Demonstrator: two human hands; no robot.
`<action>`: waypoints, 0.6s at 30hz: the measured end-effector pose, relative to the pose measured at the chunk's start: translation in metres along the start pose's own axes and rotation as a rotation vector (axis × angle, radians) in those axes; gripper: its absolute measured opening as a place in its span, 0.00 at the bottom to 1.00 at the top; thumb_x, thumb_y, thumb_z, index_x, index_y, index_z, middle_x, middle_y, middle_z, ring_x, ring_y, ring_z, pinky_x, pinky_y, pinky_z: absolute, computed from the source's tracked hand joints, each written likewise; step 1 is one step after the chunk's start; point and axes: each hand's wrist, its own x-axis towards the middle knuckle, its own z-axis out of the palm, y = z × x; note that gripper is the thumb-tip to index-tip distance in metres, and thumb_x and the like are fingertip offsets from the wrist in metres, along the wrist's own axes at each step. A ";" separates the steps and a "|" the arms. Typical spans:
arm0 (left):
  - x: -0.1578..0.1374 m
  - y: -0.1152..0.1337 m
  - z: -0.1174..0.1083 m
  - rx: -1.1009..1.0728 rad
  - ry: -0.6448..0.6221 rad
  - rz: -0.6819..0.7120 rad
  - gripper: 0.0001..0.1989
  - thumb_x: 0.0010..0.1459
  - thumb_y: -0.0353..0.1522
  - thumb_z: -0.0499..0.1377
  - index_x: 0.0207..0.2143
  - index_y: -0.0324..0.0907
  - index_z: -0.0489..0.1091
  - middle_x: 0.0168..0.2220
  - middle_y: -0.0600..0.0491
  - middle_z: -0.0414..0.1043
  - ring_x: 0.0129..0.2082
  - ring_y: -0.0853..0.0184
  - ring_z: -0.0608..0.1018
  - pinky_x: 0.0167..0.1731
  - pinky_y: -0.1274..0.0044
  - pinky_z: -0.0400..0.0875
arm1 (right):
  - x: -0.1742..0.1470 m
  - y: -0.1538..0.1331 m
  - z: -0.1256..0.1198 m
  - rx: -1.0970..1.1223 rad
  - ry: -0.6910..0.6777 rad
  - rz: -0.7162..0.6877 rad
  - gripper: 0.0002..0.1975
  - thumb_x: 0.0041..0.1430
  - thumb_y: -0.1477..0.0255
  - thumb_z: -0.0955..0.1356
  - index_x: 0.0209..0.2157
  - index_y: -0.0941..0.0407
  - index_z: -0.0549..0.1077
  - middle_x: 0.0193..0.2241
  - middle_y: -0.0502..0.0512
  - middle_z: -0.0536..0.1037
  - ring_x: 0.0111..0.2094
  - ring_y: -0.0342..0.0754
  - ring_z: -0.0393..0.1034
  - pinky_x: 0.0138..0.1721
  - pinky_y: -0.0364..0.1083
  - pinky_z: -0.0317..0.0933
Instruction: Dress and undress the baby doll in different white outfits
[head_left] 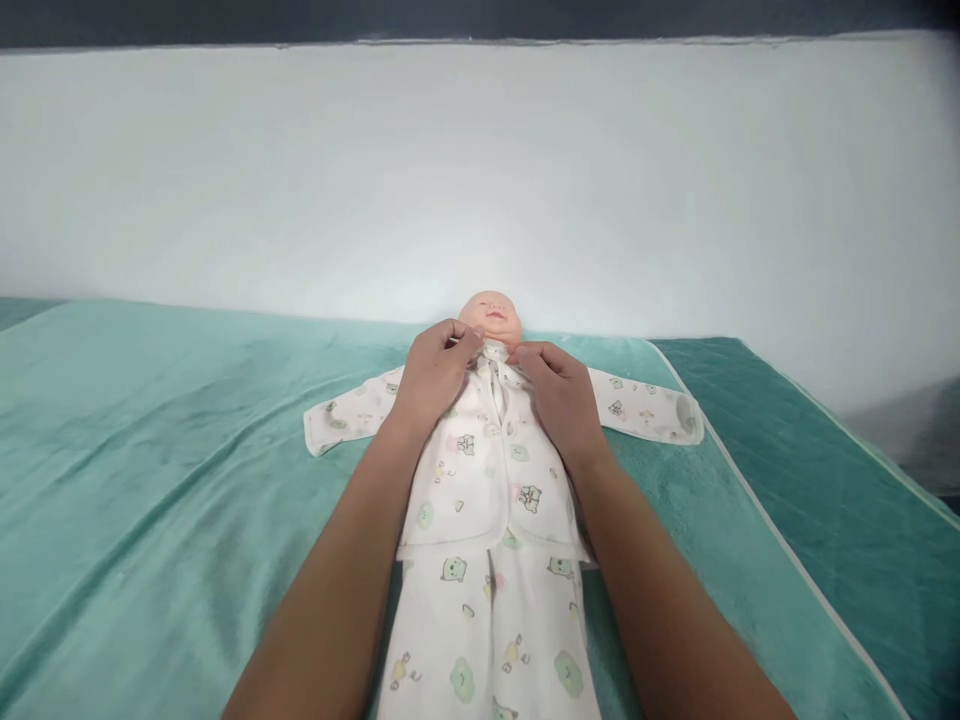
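A baby doll (495,312) lies on its back, its head towards the wall. It is dressed in a white long-sleeved baby jacket (465,490) printed with small animals, over matching trousers (450,640). Both sleeves stretch out sideways. At the left of the doll's neck, my left hand (439,368) pinches the jacket's collar between thumb and fingers. My right hand (559,390) is closed on the collar's other side, just under the chin. The jacket fronts meet down the chest and part slightly near the hem. My fingers partly hide the neckline.
A light teal blanket (187,500) spreads under the doll, with a long crease on the left. Darker green fabric (840,480) lies beyond its pale edge at the right. A white wall (480,170) rises directly behind the doll's head.
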 end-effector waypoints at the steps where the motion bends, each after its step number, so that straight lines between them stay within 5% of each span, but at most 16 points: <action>1: 0.000 0.000 0.000 0.003 0.012 0.002 0.15 0.57 0.43 0.58 0.26 0.41 0.69 0.24 0.56 0.69 0.25 0.70 0.68 0.28 0.77 0.61 | 0.000 0.000 0.000 -0.002 0.001 0.001 0.10 0.55 0.64 0.67 0.28 0.55 0.76 0.36 0.50 0.79 0.39 0.48 0.70 0.44 0.47 0.60; 7: -0.004 0.006 0.001 0.114 -0.011 0.037 0.14 0.58 0.42 0.56 0.31 0.42 0.74 0.32 0.54 0.75 0.33 0.67 0.73 0.37 0.75 0.64 | 0.000 -0.001 -0.001 -0.023 -0.086 -0.128 0.11 0.58 0.65 0.65 0.36 0.52 0.79 0.43 0.51 0.79 0.48 0.48 0.70 0.52 0.49 0.58; 18: -0.002 0.007 0.000 0.250 0.029 0.014 0.16 0.58 0.41 0.55 0.26 0.42 0.74 0.30 0.53 0.74 0.32 0.65 0.73 0.35 0.74 0.64 | 0.001 -0.001 0.000 -0.089 -0.105 -0.141 0.09 0.58 0.69 0.64 0.31 0.52 0.78 0.42 0.51 0.79 0.47 0.49 0.70 0.52 0.50 0.59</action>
